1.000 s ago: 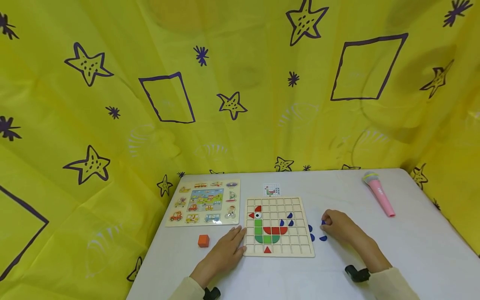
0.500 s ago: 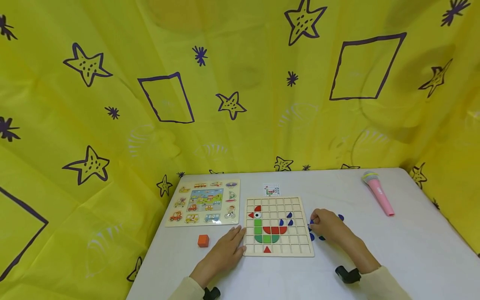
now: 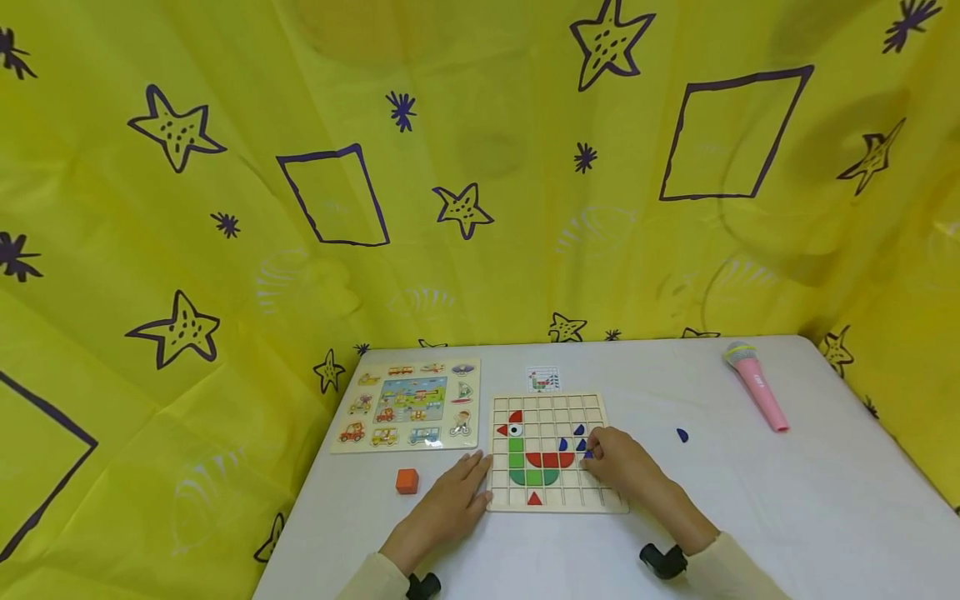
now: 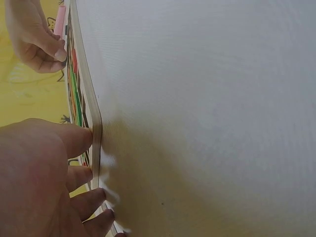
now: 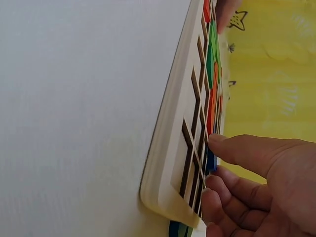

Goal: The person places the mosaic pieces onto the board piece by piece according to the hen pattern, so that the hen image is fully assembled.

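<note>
A wooden grid board (image 3: 591, 493) lies on the table, its cells holding red, green and blue pieces in a bird shape. My right hand (image 3: 626, 462) is over the board's right part and pinches a small blue piece (image 5: 212, 160) between thumb and finger. Beside those fingertips, a blue quarter-round piece (image 3: 579, 430) and two like it sit in cells. At the board's left edge rests my left hand (image 3: 448, 502), fingers fairly straight; in the left wrist view its thumb and fingertips touch the wooden rim (image 4: 97, 133). A loose blue piece (image 3: 682, 435) lies right of the right hand.
Behind the board lies a small pattern card (image 3: 543, 380). To the left are a picture puzzle board (image 3: 471, 372) and an orange cube (image 3: 407, 481). A pink toy microphone (image 3: 759, 390) lies at the back right. Yellow patterned cloth (image 3: 495, 275) surrounds the white table.
My right hand has moved left from the loose blue pieces to above the board, carrying a blue piece. It now covers the area by the board's right edge. The left hand stays put.
</note>
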Action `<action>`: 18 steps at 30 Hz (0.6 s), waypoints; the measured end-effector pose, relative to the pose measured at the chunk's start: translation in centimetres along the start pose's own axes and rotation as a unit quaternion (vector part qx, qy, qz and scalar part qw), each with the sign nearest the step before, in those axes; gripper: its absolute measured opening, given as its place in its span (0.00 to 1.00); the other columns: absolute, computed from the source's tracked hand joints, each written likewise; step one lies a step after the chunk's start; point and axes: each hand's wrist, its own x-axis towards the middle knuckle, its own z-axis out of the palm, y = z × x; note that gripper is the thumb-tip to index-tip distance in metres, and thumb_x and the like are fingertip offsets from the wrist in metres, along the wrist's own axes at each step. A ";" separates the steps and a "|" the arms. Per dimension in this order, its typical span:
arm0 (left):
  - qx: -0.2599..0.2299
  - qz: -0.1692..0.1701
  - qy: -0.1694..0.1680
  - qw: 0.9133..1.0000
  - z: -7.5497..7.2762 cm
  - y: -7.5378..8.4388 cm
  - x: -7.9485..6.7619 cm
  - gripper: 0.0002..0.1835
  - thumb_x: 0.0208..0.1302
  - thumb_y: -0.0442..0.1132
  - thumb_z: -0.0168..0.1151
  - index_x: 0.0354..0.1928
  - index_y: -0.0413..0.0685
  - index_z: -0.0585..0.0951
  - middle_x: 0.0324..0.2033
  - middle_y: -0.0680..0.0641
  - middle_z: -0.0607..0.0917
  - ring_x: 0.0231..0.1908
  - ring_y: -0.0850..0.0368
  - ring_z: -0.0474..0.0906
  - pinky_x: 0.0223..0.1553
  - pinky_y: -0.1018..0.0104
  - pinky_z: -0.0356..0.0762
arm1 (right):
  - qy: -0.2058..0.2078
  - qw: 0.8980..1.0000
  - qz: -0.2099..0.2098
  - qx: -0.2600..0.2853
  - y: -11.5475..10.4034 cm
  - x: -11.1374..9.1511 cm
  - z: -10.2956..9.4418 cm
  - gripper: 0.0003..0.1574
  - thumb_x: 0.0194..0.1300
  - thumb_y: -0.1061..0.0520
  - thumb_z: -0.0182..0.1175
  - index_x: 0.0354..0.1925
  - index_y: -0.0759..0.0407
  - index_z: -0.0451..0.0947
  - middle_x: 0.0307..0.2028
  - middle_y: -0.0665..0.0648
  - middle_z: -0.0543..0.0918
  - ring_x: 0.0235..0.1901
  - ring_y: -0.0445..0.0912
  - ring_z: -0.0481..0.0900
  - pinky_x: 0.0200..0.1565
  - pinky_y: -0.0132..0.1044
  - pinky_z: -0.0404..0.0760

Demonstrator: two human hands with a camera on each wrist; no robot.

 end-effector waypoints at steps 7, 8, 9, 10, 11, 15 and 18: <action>0.004 -0.006 -0.006 1.000 0.0 0.0 0.0 0.34 0.81 0.51 0.54 0.83 0.52 0.63 0.81 0.47 0.63 0.81 0.44 0.58 0.78 0.44 0.63 | -0.007 1.000 0.008 -0.004 -0.6 -0.1 0.3 0.10 0.66 0.61 0.73 0.41 0.61 0.81 0.30 0.53 0.77 0.32 0.47 0.74 0.33 0.36 0.74; 0.004 -0.006 -0.006 1.000 0.0 0.0 0.0 0.34 0.81 0.51 0.54 0.83 0.52 0.63 0.81 0.47 0.63 0.81 0.44 0.58 0.78 0.44 0.63 | -0.009 1.000 0.008 -0.004 -0.8 -0.1 0.3 0.10 0.66 0.60 0.73 0.41 0.61 0.81 0.30 0.53 0.77 0.32 0.46 0.74 0.33 0.36 0.74; 0.003 -0.006 -0.006 1.000 0.0 0.0 0.0 0.34 0.81 0.51 0.54 0.82 0.52 0.63 0.81 0.47 0.64 0.81 0.44 0.59 0.78 0.44 0.63 | -0.010 1.000 0.008 -0.002 -0.8 -0.1 0.3 0.10 0.66 0.61 0.73 0.41 0.61 0.81 0.30 0.53 0.77 0.32 0.47 0.74 0.33 0.36 0.74; 0.003 -0.006 -0.006 1.000 0.0 0.0 0.0 0.34 0.81 0.51 0.55 0.82 0.52 0.63 0.81 0.47 0.64 0.81 0.44 0.59 0.78 0.44 0.63 | -0.012 1.000 0.008 -0.002 -0.9 -0.1 0.3 0.10 0.66 0.60 0.73 0.41 0.61 0.81 0.30 0.53 0.77 0.32 0.47 0.74 0.33 0.35 0.74; 0.003 -0.006 -0.006 1.000 0.0 0.0 0.0 0.34 0.81 0.51 0.54 0.82 0.52 0.63 0.81 0.46 0.64 0.81 0.44 0.59 0.78 0.44 0.63 | -0.013 1.000 0.009 -0.001 -1.0 -0.1 0.3 0.10 0.66 0.60 0.73 0.41 0.61 0.81 0.30 0.53 0.77 0.32 0.47 0.74 0.33 0.35 0.74; 0.002 -0.001 -0.002 1.000 0.0 0.0 0.0 0.33 0.81 0.50 0.55 0.82 0.51 0.63 0.81 0.45 0.64 0.80 0.43 0.59 0.78 0.43 0.64 | -0.009 1.000 0.007 -0.020 -1.1 -0.2 0.3 0.10 0.66 0.59 0.74 0.41 0.60 0.81 0.29 0.52 0.77 0.32 0.46 0.74 0.35 0.37 0.71; 0.000 -0.002 -0.003 1.000 0.0 0.0 0.0 0.33 0.81 0.50 0.55 0.82 0.51 0.63 0.81 0.45 0.64 0.80 0.43 0.59 0.78 0.43 0.63 | -0.003 0.999 -0.001 -0.033 -1.1 -0.3 0.4 0.09 0.67 0.58 0.73 0.40 0.59 0.81 0.28 0.51 0.77 0.31 0.46 0.73 0.37 0.40 0.68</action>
